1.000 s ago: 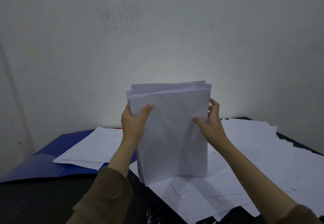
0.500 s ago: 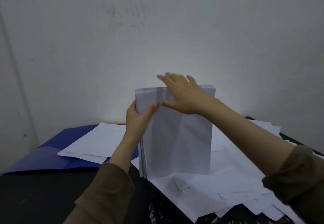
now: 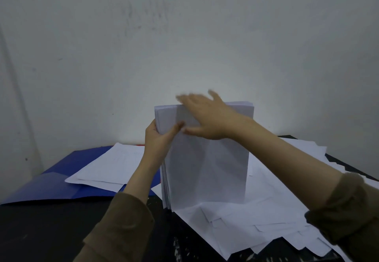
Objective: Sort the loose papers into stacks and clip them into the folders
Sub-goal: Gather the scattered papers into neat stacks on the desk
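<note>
I see a thick stack of white papers [image 3: 205,159] standing upright on its lower edge on the black table [image 3: 51,231], its edges nearly flush and the front sheet faintly creased. My left hand [image 3: 158,140] pinches the stack's left edge near the top, thumb on the front sheet. My right hand [image 3: 207,116] lies flat with fingers spread over the stack's top edge, slightly blurred. Loose white sheets [image 3: 256,220] spread right of the stack; a blue folder [image 3: 51,183] bearing a few sheets [image 3: 110,167] lies to its left.
</note>
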